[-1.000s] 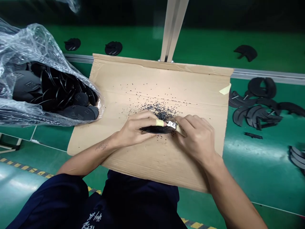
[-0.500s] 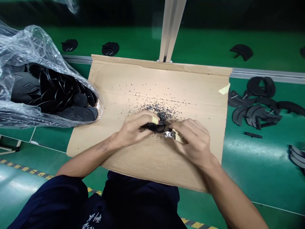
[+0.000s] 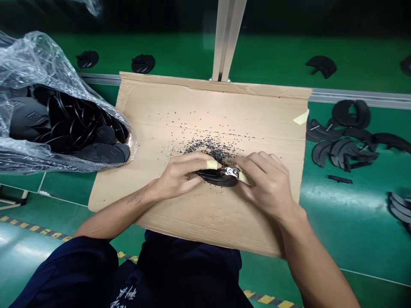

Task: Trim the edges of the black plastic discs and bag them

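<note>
My left hand [image 3: 181, 173] is closed on a flat black plastic part [image 3: 217, 178], its taped fingertip lying on the part's top edge. My right hand [image 3: 268, 182] is closed on a small metal cutting tool [image 3: 231, 172] whose tip touches the part's right end. Both hands rest on a sheet of brown cardboard [image 3: 160, 111] lying across my lap. A heap of small black trimmings [image 3: 212, 147] lies on the cardboard just beyond my fingers.
A clear plastic bag [image 3: 35, 64] holding several black parts [image 3: 80, 128] lies at the left. More black parts [image 3: 345, 145] are piled on the green surface at the right, and others [image 3: 143, 63] lie beyond the cardboard. An upright metal rail [image 3: 224, 38] rises behind the cardboard.
The metal tool's tip moved down to the part's near side, then back up onto its right end. My left hand turned the part slightly. The view shifted a little to the right.
</note>
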